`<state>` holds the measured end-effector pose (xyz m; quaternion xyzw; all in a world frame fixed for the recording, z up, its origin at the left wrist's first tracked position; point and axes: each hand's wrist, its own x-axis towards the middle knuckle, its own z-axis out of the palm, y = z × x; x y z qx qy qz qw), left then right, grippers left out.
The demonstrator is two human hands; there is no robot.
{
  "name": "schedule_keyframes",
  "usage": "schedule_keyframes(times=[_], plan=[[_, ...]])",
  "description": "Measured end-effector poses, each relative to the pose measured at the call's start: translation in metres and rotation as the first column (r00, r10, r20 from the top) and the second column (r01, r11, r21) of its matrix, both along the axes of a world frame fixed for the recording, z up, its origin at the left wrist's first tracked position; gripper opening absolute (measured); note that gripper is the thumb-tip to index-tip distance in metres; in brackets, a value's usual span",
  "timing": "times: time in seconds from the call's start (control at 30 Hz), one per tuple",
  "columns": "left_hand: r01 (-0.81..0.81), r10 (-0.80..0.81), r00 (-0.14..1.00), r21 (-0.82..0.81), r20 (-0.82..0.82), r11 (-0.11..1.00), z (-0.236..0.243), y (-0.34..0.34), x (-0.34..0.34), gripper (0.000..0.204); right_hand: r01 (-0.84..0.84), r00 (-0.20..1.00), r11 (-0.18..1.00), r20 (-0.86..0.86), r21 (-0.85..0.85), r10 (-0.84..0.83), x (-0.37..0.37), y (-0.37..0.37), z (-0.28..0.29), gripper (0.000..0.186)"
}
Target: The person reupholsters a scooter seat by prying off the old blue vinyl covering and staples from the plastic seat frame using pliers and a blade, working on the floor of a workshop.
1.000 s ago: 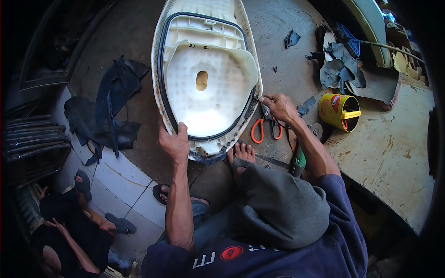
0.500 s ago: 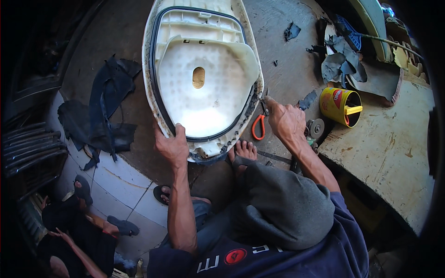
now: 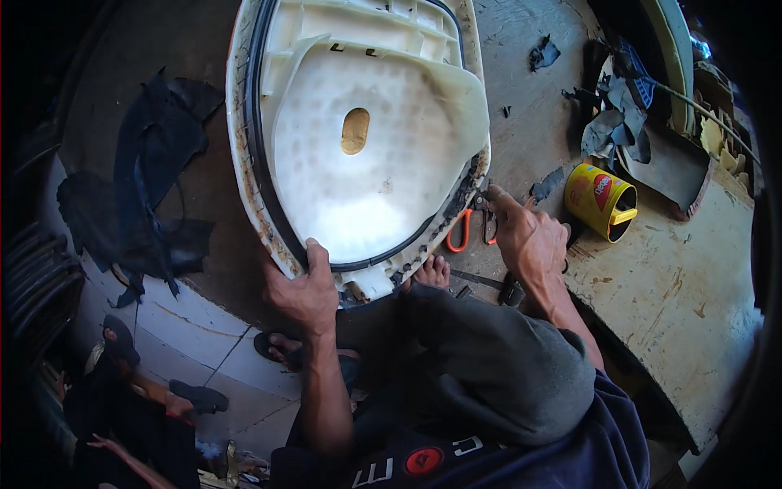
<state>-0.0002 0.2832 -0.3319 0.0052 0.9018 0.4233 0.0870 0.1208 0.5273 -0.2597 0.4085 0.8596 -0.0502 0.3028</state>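
A motorcycle seat base (image 3: 366, 212) lies underside up in front of me, white plastic with an oblong hole and a black rubber seal (image 3: 272, 167) running around its inner part. My left hand (image 3: 303, 287) grips its near left rim, thumb on top and fingers beneath. At the right rim, where ragged dark strips cling to the edge, my right hand (image 3: 529, 232) is closed with its index finger pointing at the rim. Something small and dark shows at its fingertips, too hidden to name. Orange-handled scissors (image 3: 459, 234) lie between that hand and the base.
Torn black covering (image 3: 159, 179) lies to the left, grey scraps (image 3: 615, 122) at the far right. A yellow tin (image 3: 601, 202) stands tipped beside a worn board (image 3: 660, 301). My bare foot (image 3: 432, 272) is under the near edge. Another person (image 3: 134, 416) sits at the lower left.
The seat base appears larger and slightly lower in view. My right hand stays beside its right rim and now covers the grinder seen before. Both orange scissor handles now show.
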Motion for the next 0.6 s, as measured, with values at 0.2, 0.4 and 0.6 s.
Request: schedule_keyframes(times=[0.2,0.4,0.6], plan=[[-0.032,0.037,0.997,-0.067,0.072,0.997,0.002,0.001,0.005,0.049,-0.044,0.995,0.998,0.093,0.034,0.040,0.002,0.002,-0.001,0.035],[-0.046,0.035,0.996,0.134,0.084,0.990,-0.008,-0.004,0.008,0.042,0.360,0.831,0.811,-0.238,-0.462,-0.504,0.066,0.021,-0.072,0.029],[-0.015,0.011,0.999,0.107,0.038,0.994,-0.014,-0.008,-0.009,0.044,0.007,0.980,0.999,-0.200,-0.041,-0.015,0.017,0.007,-0.029,0.031]])
